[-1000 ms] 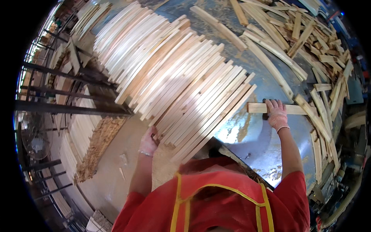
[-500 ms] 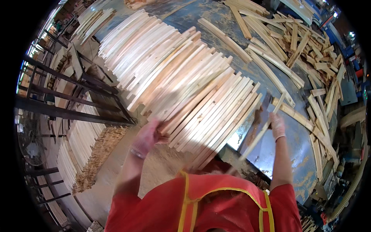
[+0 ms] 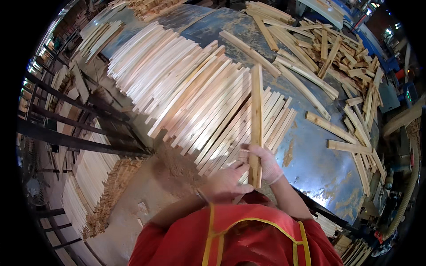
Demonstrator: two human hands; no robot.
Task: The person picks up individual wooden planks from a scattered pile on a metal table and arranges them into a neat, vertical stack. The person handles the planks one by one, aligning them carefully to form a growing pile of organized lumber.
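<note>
A long wooden strip [image 3: 257,111] stands out in front of me, its near end close to my chest and its length running away over a row of pale wooden strips [image 3: 195,93]. Wrapped around its lower part is my right hand [image 3: 267,165], in a pale glove, with fingertips showing on the strip's left side. My left hand [image 3: 224,181], also gloved, is just left of the strip's near end. Its thumb and fingers are apart, and a pale strip end shows between them. Whether it touches the held strip, I cannot tell.
The strips lie side by side on a blue-grey metal table [image 3: 306,164] dusted with sawdust. Loose boards [image 3: 330,126] and a heap of offcuts [image 3: 328,53] occupy its right side. Dark metal rails [image 3: 84,139] and a stacked strip pile [image 3: 95,177] stand at the left.
My right hand has come in from the right, and a wooden strip now points away from me in it. My left hand has moved right from the row's near ends, towards it.
</note>
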